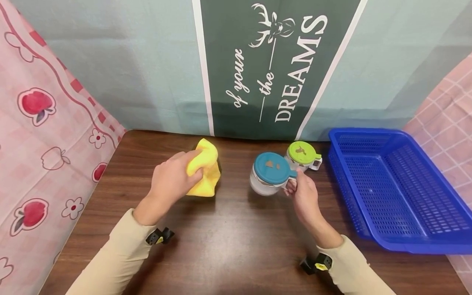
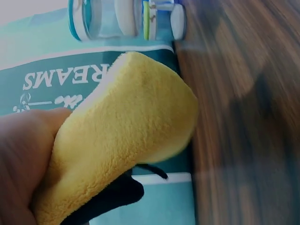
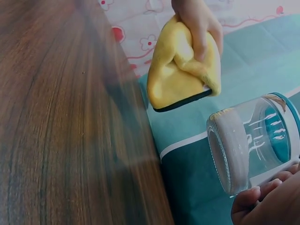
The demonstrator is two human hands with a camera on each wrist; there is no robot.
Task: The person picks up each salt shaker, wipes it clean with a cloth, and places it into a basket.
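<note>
My left hand (image 1: 170,177) grips a folded yellow cloth (image 1: 207,174) above the left part of the table. A dark trim runs along the cloth's edge in the right wrist view. My right hand (image 1: 307,197) holds a clear seasoning jar (image 3: 262,136) by its side handle, and the jar is raised off the table. Its blue-teal lid (image 1: 272,168) carries brown marks, and white contents show low inside it. Just behind stands a smaller jar with a green lid (image 1: 301,152), also marked brown, partly hidden by the held jar.
A blue plastic basket (image 1: 341,176) sits at the right of the dark wooden table (image 1: 221,250). A green printed curtain (image 1: 250,123) hangs along the back edge, with pink patterned cloth (image 1: 55,135) on the left side.
</note>
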